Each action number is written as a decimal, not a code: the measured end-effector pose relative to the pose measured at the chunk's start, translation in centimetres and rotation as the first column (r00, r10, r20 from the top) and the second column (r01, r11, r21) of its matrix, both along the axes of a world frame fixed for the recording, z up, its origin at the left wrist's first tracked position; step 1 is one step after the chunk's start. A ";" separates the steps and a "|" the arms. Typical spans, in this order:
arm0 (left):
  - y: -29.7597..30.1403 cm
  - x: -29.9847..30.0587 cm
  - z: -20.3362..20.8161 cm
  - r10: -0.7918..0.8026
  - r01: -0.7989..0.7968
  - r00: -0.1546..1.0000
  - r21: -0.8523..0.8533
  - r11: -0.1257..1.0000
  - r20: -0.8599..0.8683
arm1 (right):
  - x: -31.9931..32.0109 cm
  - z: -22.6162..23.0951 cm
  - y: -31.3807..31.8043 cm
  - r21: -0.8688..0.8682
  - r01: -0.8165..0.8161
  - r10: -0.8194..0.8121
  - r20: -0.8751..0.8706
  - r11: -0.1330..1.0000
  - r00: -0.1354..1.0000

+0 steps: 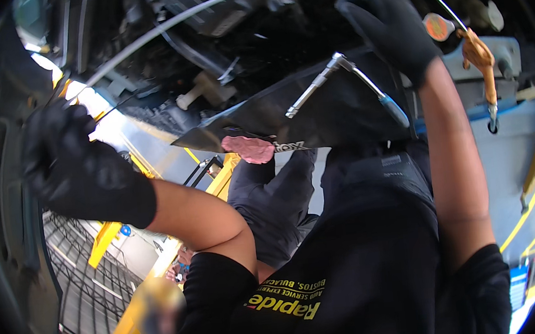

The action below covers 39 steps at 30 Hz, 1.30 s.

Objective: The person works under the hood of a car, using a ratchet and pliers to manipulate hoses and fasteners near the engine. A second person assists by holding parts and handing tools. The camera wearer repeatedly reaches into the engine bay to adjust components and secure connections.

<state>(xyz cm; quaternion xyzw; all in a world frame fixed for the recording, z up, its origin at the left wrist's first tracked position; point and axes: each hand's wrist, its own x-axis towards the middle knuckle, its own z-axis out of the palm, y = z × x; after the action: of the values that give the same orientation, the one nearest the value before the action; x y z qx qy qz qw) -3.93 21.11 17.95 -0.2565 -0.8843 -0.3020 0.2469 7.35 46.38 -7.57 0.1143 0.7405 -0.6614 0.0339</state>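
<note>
My left hand [77,163], in a black glove, is raised at the left beside a dark panel. Its fingers are curled, and a thin dark rod [121,106] runs from beside them toward the engine bay; the grip itself is hard to make out. Over the engine bay at the upper right, my black-gloved right hand [389,29] has its fingers bent together, and whatever they may hold is hidden. Below it, a ratchet [365,80] with a blue handle and a socket extension lies on a black fender cover [237,121]. A pink rag [250,149] rests on the cover's edge.
A pale hose [170,25] crosses the engine bay [256,46]. Right of my right hand are a cap with an orange label [438,26] and a hanging orange-brown piece with a hook [480,63]. Another person [159,312] and yellow equipment [125,322] are at lower left.
</note>
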 end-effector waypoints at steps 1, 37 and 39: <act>0.4 0.7 -0.4 -0.003 -0.011 0.997 0.167 0.986 0.081 | 0.2 0.6 -0.4 0.015 0.116 -0.105 -0.323 0.993 0.941; -3.1 -2.6 -3.2 -0.209 0.203 0.978 0.258 0.945 -0.004 | -10.6 12.0 -1.6 0.067 -0.714 0.686 -0.349 0.697 0.638; -2.9 -3.1 -1.9 -0.115 0.134 0.969 0.072 0.988 -0.221 | -11.3 12.9 -1.2 0.267 -0.711 0.753 -0.348 0.651 0.559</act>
<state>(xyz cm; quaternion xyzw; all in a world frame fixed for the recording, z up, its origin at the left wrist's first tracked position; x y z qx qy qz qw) -7.05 18.18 16.09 -0.3319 -0.8206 -0.3250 0.3328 -3.95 45.16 5.31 -0.3505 0.7393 -0.5587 0.1362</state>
